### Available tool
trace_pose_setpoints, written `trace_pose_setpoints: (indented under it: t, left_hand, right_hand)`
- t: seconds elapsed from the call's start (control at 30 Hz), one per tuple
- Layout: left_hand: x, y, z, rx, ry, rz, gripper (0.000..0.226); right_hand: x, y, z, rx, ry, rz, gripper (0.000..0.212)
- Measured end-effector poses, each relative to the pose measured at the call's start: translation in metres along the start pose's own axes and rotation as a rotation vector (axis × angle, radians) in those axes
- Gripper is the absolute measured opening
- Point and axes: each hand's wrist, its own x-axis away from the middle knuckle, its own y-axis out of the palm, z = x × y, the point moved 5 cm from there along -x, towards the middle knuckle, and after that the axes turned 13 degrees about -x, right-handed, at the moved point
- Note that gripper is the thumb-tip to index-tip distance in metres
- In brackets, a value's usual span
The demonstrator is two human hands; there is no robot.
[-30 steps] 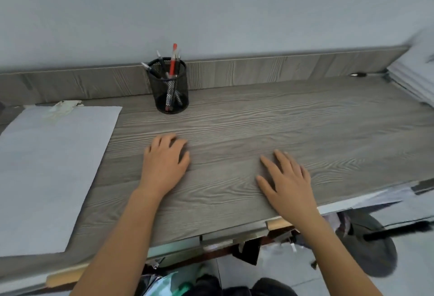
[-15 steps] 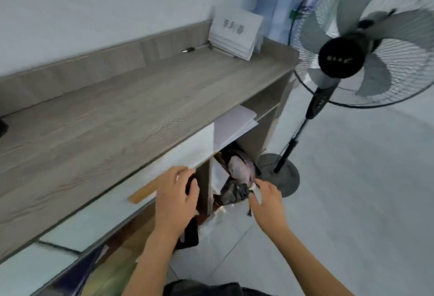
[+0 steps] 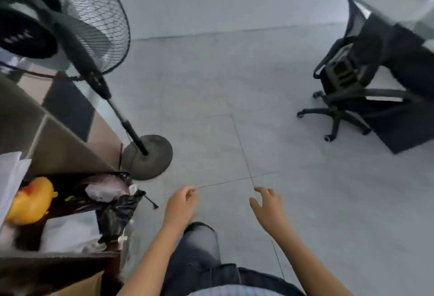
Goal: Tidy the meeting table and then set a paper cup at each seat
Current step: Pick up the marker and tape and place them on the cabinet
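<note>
Grey floor tiles point(image 3: 234, 84) lie open ahead. Left of the left hand point(image 3: 179, 206), a cut-off shelf point(image 3: 58, 150) holds a blurred yellow duck point(image 3: 30, 199) and black bag point(image 3: 117, 208); a fan point(image 3: 94, 77) stands beyond. Both it and the right hand point(image 3: 267, 208) hang relaxed, holding nothing. Well right, a chair point(image 3: 340, 98) hides under the cropped table point(image 3: 399, 44).

We log a fan point(image 3: 94, 25) at left, its base point(image 3: 150, 162) on the floor point(image 3: 234, 72) beside a shelf point(image 3: 58, 150). In the shelf, a toy duck point(image 3: 30, 201) left of a bag point(image 3: 117, 211). At right, a chair point(image 3: 340, 98) beside a desk point(image 3: 404, 46). Our left hand point(image 3: 180, 204) and right hand point(image 3: 267, 206) hover apart.
</note>
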Motion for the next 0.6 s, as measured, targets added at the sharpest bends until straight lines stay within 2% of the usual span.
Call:
trace_pose_setpoints:
  t: [0.23, 0.47, 0.6]
  left_hand:
    - [-0.041, 0.047, 0.115, -0.082, 0.281, -0.177, 0.028]
    - [-0.12, 0.047, 0.219, -0.037, 0.438, -0.153, 0.019]
    - [-0.162, 0.057, 0.271, -0.057, 0.487, -0.187, 0.024]
  right_hand:
    - [-0.013, -0.07, 0.055, -0.113, 0.21, 0.234, 0.04]
    - [-0.07, -0.143, 0.059, -0.211, 0.306, 0.436, 0.039]
    - [-0.098, -0.183, 0.057, -0.235, 0.354, 0.554, 0.04]
